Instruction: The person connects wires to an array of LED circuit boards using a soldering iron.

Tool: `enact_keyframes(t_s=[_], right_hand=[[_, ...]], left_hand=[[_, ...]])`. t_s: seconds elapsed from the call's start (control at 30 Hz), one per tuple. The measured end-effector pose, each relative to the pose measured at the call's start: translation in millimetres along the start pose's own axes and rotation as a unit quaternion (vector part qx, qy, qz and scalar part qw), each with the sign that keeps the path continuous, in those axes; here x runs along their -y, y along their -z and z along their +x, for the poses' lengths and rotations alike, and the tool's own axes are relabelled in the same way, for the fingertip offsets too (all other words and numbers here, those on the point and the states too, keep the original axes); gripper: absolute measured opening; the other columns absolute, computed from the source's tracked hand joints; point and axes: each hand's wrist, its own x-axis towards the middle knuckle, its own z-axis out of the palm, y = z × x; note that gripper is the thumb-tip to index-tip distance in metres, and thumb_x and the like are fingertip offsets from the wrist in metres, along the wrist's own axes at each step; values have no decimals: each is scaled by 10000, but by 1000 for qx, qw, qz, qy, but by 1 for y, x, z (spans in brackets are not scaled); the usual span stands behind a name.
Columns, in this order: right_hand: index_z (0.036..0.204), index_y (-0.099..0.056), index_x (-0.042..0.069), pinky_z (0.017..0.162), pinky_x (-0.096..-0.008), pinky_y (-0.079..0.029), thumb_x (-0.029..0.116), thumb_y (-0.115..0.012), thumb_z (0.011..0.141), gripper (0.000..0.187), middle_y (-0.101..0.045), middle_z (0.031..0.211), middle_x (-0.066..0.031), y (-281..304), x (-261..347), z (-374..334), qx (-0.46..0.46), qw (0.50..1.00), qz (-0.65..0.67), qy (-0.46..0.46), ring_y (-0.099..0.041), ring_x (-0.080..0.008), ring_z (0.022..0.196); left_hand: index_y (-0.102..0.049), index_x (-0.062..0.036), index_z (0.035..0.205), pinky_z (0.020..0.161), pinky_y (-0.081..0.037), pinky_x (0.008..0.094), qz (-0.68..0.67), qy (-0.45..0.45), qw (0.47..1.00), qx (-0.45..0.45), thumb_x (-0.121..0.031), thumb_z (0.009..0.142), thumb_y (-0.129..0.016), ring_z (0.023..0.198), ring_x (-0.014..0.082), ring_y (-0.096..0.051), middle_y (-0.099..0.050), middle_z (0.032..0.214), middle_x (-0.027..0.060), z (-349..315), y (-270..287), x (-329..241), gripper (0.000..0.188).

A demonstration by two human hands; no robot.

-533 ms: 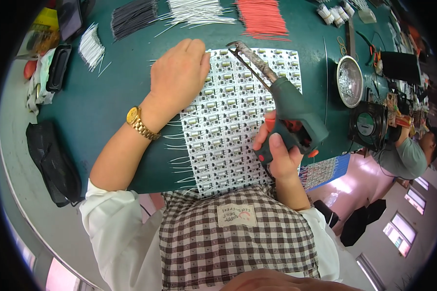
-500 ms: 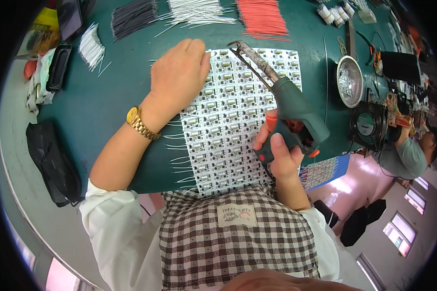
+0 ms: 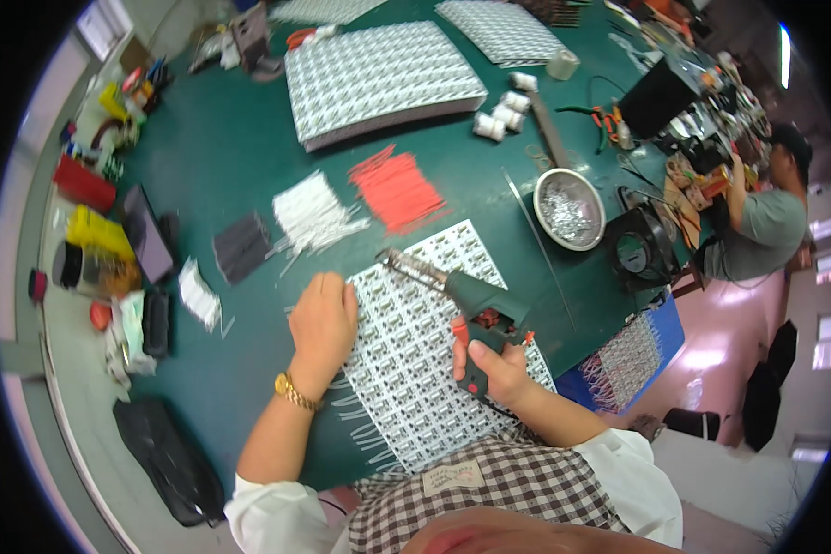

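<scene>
A white sheet of small circuit boards [image 3: 425, 369] lies in front of me, with thin white wires [image 3: 358, 420] sticking out along its left edge. My right hand [image 3: 499, 369] grips a dark green soldering gun [image 3: 485, 300] over the sheet, its metal tip pointing to the far left. At the sheet's upper left edge, my left hand [image 3: 323, 319] is closed, the fingertips turned down and hidden; what they hold, if anything, cannot be seen. Beyond the hands lie bundles of black wires [image 3: 240, 247], white wires [image 3: 311, 214] and red wires [image 3: 397, 191].
A thick stack of board sheets [image 3: 379, 78] stands farther back. On the right are a metal bowl [image 3: 584, 246] of shiny bits, a black fan [image 3: 639, 254] and white spools [image 3: 503, 118]. A black bag [image 3: 168, 462] lies left. A person [image 3: 762, 231] works at far right.
The view has tilted up and turned, bringing the far table and stacks into sight. My right hand still holds the soldering gun; my left hand stays at the sheet's upper left edge.
</scene>
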Motion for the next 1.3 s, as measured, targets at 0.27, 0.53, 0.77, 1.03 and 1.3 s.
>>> enact_keyframes(t_s=[0.27,0.53,0.77,1.03,1.3], right_hand=[[1075,-523,20,519,-228,-461,169,-586,896,241,-548,743,-11,3,1,7,-21,999,7,30,-514,-69,559],[1083,-496,18,512,-247,-447,162,-551,916,227,-512,692,-6,10,-10,10,-4,998,27,57,-507,-76,545],[1071,-501,12,498,-231,-437,153,-544,915,215,-517,664,1,2,-3,3,-15,999,-6,51,-501,-61,539],[1027,-507,-6,478,-245,-424,166,-550,906,215,-523,603,-14,-5,6,11,-14,998,-5,61,-520,-90,519],[1053,-500,-17,465,-264,-438,156,-550,893,241,-522,616,-30,-6,19,23,0,997,13,82,-514,-106,495]], left_hand=[[-526,-11,871,671,-431,425,-19,39,999,-7,-106,875,-532,762,380,-535,-551,836,183,9,4,4,96],[-575,34,904,650,-443,327,-133,14,987,-89,-77,898,-555,710,234,-544,-553,782,110,10,3,12,113],[-620,71,952,582,-484,261,-272,25,959,-82,0,873,-572,623,130,-577,-611,728,82,-10,-7,8,117],[-596,11,938,569,-463,216,-319,8,947,-44,-63,919,-553,609,86,-521,-587,761,43,-18,-21,16,88],[-511,10,875,531,-446,244,-329,49,943,-35,-68,939,-473,544,122,-552,-587,700,70,-13,-2,-15,108]])
